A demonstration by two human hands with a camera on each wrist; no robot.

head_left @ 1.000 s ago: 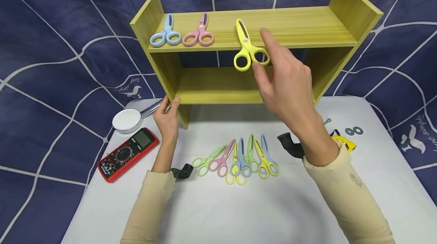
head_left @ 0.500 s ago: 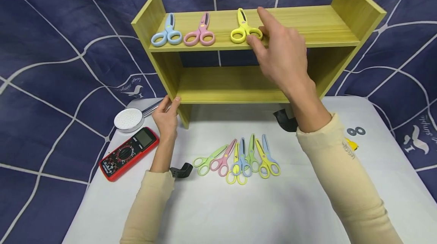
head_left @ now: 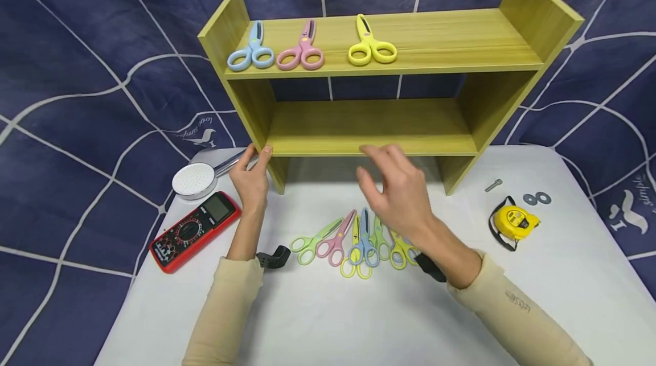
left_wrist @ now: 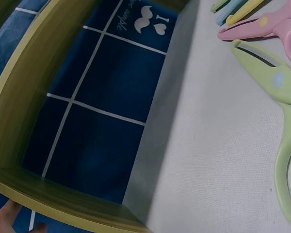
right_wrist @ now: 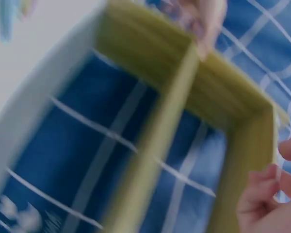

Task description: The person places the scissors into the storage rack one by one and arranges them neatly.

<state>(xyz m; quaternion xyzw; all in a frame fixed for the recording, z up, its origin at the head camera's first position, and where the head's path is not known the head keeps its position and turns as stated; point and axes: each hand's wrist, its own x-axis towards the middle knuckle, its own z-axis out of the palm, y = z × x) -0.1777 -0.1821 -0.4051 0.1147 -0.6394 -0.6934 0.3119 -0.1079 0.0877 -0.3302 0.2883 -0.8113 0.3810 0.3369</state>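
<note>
My left hand [head_left: 250, 181] grips the lower left side of the wooden shelf [head_left: 369, 127], thumb at its front edge; a few fingertips show in the left wrist view. Nothing is in my right hand [head_left: 402, 195], which hovers before the lower board with fingers loosely bent. On the top board, blue scissors [head_left: 251, 50], pink scissors [head_left: 301, 50] and yellow scissors [head_left: 370, 47] lie in a row, blades pointing back. Below, several more scissors are bunched on the table, among them green scissors [head_left: 314, 242] and blue scissors [head_left: 364, 243]. My right hand and wrist partly cover this bunch.
A red multimeter [head_left: 195, 232] and a shower head [head_left: 195, 180] lie on the left of the white table [head_left: 328, 320]. To the right are a yellow tape measure [head_left: 514, 222], a bolt [head_left: 493, 185] and two washers [head_left: 537, 199]. A dark blue cloth [head_left: 102, 127] hangs behind.
My right hand set the yellow scissors on the top board, let go and came down toward the bunch of scissors. My left hand has stayed at the shelf's side.
</note>
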